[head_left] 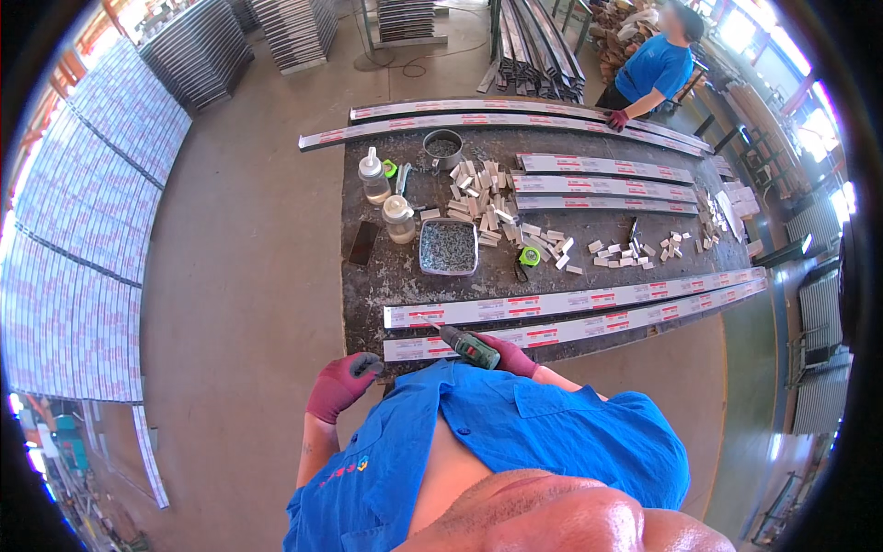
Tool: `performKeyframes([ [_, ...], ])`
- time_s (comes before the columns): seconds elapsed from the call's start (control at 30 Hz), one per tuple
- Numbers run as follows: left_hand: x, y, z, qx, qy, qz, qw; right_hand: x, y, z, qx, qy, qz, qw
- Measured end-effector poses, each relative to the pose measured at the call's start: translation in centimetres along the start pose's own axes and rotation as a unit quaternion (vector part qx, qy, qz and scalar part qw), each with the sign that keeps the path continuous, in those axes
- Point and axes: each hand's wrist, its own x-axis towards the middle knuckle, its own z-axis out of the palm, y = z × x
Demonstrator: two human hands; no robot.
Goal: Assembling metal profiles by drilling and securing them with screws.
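Note:
My right hand point(511, 357), in a maroon glove, is wrapped round a dark green cordless drill point(474, 350). The drill's bit points left and away from me, over the left ends of two long film-covered profiles: the nearer profile point(589, 328) and the farther profile point(552, 305). Whether the bit touches either one I cannot tell. By the table's front left corner, my left hand point(342, 388) is closed, its grey-coated fingers curled together near the nearer profile's end. Anything inside those fingers is hidden.
On the dark worktable point(368, 294) are a tub of screws point(448, 247), two squeeze bottles, a metal mug point(442, 149), a green tape measure point(529, 257), loose small metal blocks point(487, 198) and shorter profiles point(602, 187). A co-worker point(658, 66) touches long profiles point(460, 120) opposite.

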Motion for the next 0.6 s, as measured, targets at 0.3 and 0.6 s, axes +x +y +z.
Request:
performKeyframes([
  [0.3,-0.1,0.0,0.0,0.010,0.002,-0.002,1.000,0.1,0.4,0.3,-0.046,-0.005,-0.040,0.998],
  [0.6,-0.1,0.7,-0.2,0.029,-0.015,-0.004,0.999,2.8,7.4,-0.4,0.328,-0.028,0.042,0.943],
])
